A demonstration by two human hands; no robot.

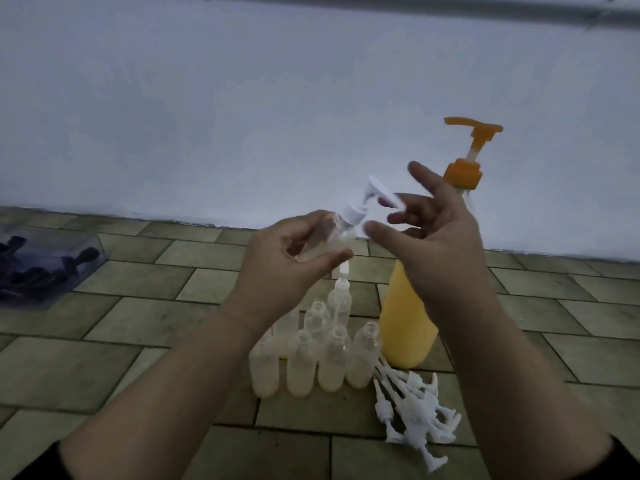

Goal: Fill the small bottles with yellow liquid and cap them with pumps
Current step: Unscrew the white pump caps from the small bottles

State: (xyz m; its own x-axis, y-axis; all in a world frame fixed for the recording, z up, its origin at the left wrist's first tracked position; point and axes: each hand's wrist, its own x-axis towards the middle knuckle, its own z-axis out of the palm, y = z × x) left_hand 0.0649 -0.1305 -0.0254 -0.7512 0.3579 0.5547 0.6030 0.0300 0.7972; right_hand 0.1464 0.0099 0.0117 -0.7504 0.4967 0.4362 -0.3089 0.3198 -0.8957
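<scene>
above the tiled floor, left hand [294, 258] gripping pump-capped small bottle [322, 240], right hand [433, 233] spread, yellow-filled bottles [311, 358] below

Readable text: none anywhere in view.
Large yellow dispenser bottle [408, 327]: plain surface, no label or brand showing.
Orange pump head [474, 128]: no lettering can be made out.
Small bottles [318, 355]: clear and unmarked, no numbers or stickers.
White pumps [415, 414]: no markings can be read.
Clear box [48, 268] at the left edge of the tiled floor: too dim and blurred to tell whether it bears any writing.
Wall [242, 116]: no signs or writing.
</scene>
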